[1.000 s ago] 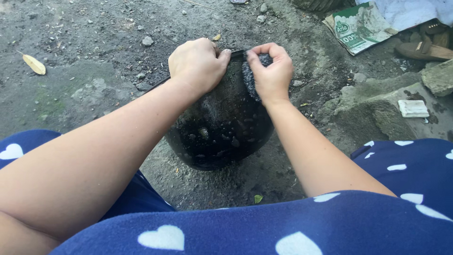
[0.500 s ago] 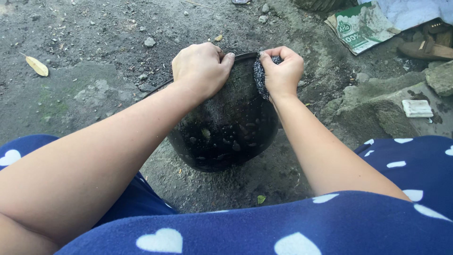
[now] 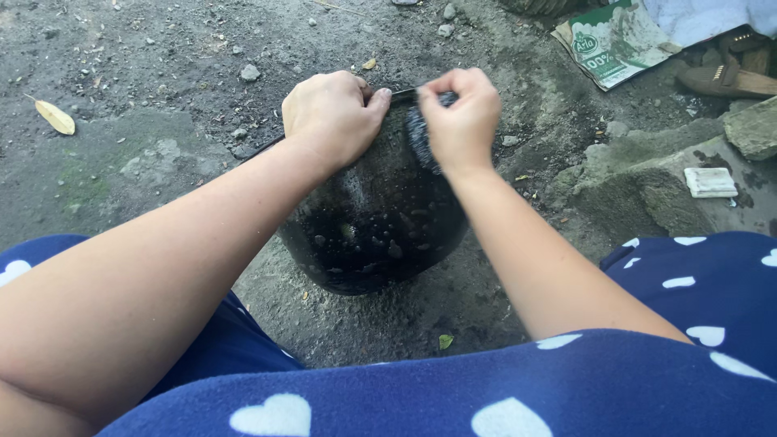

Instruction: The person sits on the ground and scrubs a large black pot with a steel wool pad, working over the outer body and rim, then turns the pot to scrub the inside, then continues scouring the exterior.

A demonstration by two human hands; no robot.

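Lap: blue fleece with white hearts fills the bottom of the frame, my knees rising at lower left and at right.
Ground near me: a small green leaf lies on the grey dirt just above the fleece, below the pot.
Pot: the blackened round pot sits on the dirt at the centre of the frame, tipped so its sooty, wet-looking side faces me and its rim points away, toward the top.
Left hand: my left hand is curled over the far rim of the pot, fingers bent and pressed together, thumb tip on the edge.
Right hand: my right hand is closed around a dark scouring pad, pinching it against the pot's side just below the rim, right beside my left thumb.
Right side: a grey stone slab lies at middle right with a whitish soap bar on it.
Far right: a torn green and white carton and a brown sandal lie at upper right.
Far left: a dry yellow leaf rests on the dirt at upper left.
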